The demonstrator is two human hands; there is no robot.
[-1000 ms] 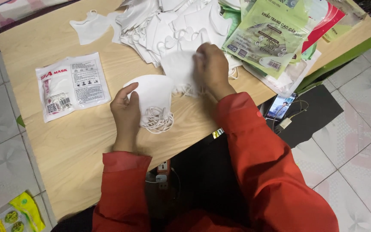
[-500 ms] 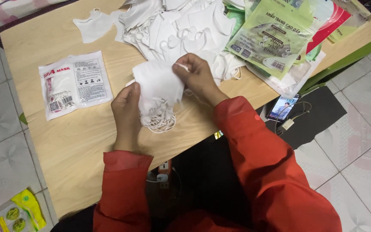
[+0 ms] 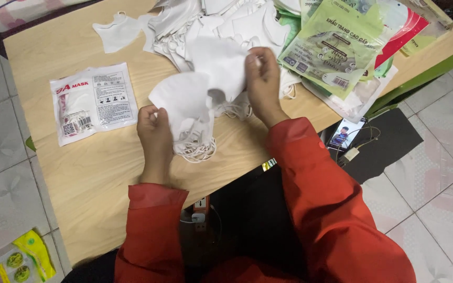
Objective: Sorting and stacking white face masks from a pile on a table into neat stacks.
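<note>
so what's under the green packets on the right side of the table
Under the green packets lie a red-edged packet and clear plastic bags, their edges sticking out. White masks tuck under the left edge. Anything deeper is covered.

Home packing station: low wooden tabletop on tiled floor; loose white masks upper centre, green retail packets upper right.
</note>
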